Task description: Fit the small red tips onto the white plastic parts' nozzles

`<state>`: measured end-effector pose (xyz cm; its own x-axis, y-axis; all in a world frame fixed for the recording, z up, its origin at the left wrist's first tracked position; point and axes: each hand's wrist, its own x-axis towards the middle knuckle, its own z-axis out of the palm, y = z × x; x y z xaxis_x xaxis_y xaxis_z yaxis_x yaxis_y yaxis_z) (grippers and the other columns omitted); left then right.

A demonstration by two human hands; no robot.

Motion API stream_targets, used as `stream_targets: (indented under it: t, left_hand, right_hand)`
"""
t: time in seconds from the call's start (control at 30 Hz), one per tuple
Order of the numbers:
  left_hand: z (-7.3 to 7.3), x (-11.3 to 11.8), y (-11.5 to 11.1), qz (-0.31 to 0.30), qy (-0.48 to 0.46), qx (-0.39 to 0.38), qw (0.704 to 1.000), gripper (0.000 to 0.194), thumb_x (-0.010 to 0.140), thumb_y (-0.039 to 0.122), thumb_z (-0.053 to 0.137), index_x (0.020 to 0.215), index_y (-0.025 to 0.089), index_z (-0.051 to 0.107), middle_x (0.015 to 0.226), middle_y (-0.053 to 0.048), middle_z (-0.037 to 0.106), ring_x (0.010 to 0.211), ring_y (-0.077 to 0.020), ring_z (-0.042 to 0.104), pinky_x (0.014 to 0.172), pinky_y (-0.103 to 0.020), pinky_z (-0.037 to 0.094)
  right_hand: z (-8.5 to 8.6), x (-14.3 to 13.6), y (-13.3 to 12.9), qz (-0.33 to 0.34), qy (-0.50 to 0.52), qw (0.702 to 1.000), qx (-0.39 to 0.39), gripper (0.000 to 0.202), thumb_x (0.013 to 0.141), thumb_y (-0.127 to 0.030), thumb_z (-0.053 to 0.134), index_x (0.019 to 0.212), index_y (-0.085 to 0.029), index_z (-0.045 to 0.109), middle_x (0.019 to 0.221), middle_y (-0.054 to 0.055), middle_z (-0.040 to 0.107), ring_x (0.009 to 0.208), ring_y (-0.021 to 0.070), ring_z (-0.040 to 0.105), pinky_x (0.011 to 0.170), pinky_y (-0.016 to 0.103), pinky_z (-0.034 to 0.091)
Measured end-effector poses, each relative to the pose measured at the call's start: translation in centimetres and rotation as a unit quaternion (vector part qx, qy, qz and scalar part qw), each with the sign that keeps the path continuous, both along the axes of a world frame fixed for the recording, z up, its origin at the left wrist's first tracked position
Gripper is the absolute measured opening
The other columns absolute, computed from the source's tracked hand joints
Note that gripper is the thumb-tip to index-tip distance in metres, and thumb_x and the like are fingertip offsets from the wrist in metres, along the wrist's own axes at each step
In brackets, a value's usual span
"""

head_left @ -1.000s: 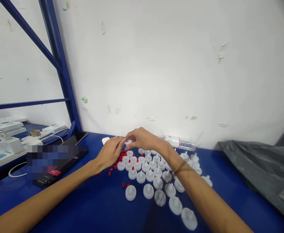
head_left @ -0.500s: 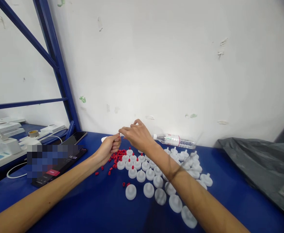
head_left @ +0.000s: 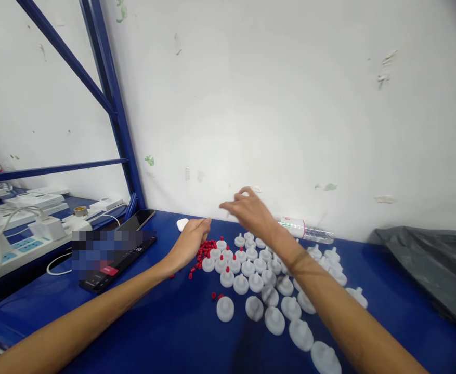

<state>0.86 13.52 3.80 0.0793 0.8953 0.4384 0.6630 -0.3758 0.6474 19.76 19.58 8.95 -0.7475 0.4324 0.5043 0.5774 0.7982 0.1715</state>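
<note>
My left hand [head_left: 193, 240] is closed above the left side of the table, fingers pressed together. Whatever lies between its fingertips is too hidden to make out. My right hand [head_left: 251, 212] is raised to the right of it, fingers apart, with nothing clearly visible in them. Below and between the hands, white round nozzle caps [head_left: 256, 283] stand spout up on the blue table. Several wear small red tips, such as this white nozzle cap with a red tip [head_left: 226, 278]. A pile of loose red tips [head_left: 207, 249] lies beside my left hand, partly hidden by it.
A clear plastic bottle [head_left: 318, 234] lies by the wall behind my right forearm. Dark grey plastic sheeting [head_left: 418, 265] covers the right side. At left are a phone [head_left: 95, 280], a power strip [head_left: 15, 252], cables and a blue metal frame [head_left: 120, 130].
My hands, which met at the fingertips, have parted: the right hand has moved away to the right. The whole view has shifted left, so the scene appears further right.
</note>
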Motion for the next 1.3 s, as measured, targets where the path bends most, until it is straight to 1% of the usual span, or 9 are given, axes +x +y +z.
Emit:
stream_targets:
  t: [0.1,0.23,0.4,0.5,0.63,0.73,0.83,0.97,1.3]
  left_hand:
    - [0.0,-0.4,0.3,0.002,-0.004,-0.012,1.0,0.042,0.098,0.044,0.022,0.061,0.024,0.022,0.05,0.007,0.025,0.045,-0.0126,0.026,0.048,-0.027,0.027]
    - [-0.3,-1.7,1.1,0.033,0.035,0.012,0.999,0.041,0.097,0.043,0.033,0.063,0.022,0.042,0.056,0.004,0.043,0.054,-0.0148,0.041,0.057,-0.027,0.032]
    - [-0.7,-2.5,1.8,0.05,0.099,0.031,0.993,0.035,0.096,0.038,0.039,0.087,0.022,0.069,0.081,-0.003,0.065,0.075,-0.0214,0.059,0.071,-0.032,0.04]
    - [-1.0,-2.5,1.9,0.044,0.128,0.044,0.99,0.035,0.096,0.036,0.04,0.099,0.022,0.072,0.097,-0.007,0.067,0.087,-0.024,0.061,0.08,-0.035,0.043]
    - [-1.6,-2.7,2.2,0.04,0.145,0.041,0.988,0.031,0.093,0.033,0.045,0.112,0.021,0.067,0.093,-0.005,0.069,0.077,-0.0219,0.061,0.076,-0.035,0.045]
    - [-1.9,-3.0,2.7,0.038,0.147,0.034,0.988,0.026,0.091,0.032,0.05,0.107,0.02,0.067,0.089,-0.004,0.071,0.073,-0.0206,0.061,0.072,-0.034,0.045]
    - [-2.1,-3.3,3.2,0.024,0.157,0.029,0.987,0.023,0.088,0.034,0.055,0.096,0.021,0.072,0.09,-0.005,0.074,0.08,-0.0229,0.063,0.076,-0.035,0.046]
    - [-2.5,-3.5,3.3,0.0,0.172,0.024,0.985,0.023,0.088,0.033,0.056,0.096,0.023,0.076,0.097,-0.006,0.075,0.088,-0.0251,0.063,0.081,-0.037,0.046]
    - [-2.8,-3.2,3.2,-0.016,0.168,0.02,0.986,0.02,0.088,0.029,0.059,0.093,0.024,0.078,0.092,-0.004,0.078,0.08,-0.0233,0.066,0.079,-0.033,0.047]
  right_hand:
    - [0.7,2.7,1.0,-0.061,0.047,0.997,-0.006,0.022,0.094,-0.019,0.06,0.114,-0.019,0.069,0.091,0.01,0.074,0.092,0.0241,0.064,0.096,0.04,0.033]
    - [1.2,4.7,1.6,-0.079,0.075,0.992,-0.057,0.018,0.093,-0.033,0.062,0.103,-0.021,0.071,0.09,0.007,0.073,0.086,0.0234,0.065,0.081,0.034,0.041]
    - [0.8,2.9,0.8,-0.03,0.051,0.99,-0.128,0.017,0.087,-0.041,0.068,0.091,-0.025,0.072,0.098,0.003,0.07,0.093,0.0188,0.063,0.08,0.028,0.042]
    - [0.1,1.9,0.4,-0.017,0.028,0.986,-0.163,0.015,0.081,-0.039,0.074,0.086,-0.024,0.073,0.102,0.004,0.068,0.091,0.0178,0.062,0.077,0.026,0.043]
    - [-0.7,1.6,0.5,-0.011,-0.007,0.975,-0.221,0.015,0.08,-0.037,0.074,0.085,-0.023,0.074,0.084,0.0,0.071,0.074,0.0143,0.063,0.067,0.024,0.042]
    - [-1.3,1.6,0.9,-0.012,-0.026,0.966,-0.256,0.012,0.079,-0.034,0.074,0.084,-0.023,0.075,0.08,-0.001,0.073,0.07,0.0134,0.064,0.064,0.023,0.043]
    - [-1.8,1.5,1.0,-0.017,-0.04,0.96,-0.276,0.009,0.077,-0.03,0.074,0.082,-0.023,0.076,0.081,0.0,0.075,0.074,0.015,0.066,0.066,0.023,0.044]
    - [-1.9,1.4,0.8,-0.015,-0.06,0.951,-0.303,0.006,0.077,-0.027,0.073,0.081,-0.023,0.076,0.078,-0.001,0.075,0.071,0.0147,0.067,0.065,0.022,0.046]
    - [-1.7,1.7,1.1,-0.029,-0.058,0.955,-0.291,0.007,0.075,-0.027,0.076,0.081,-0.023,0.075,0.078,-0.001,0.075,0.071,0.0143,0.067,0.065,0.022,0.045]
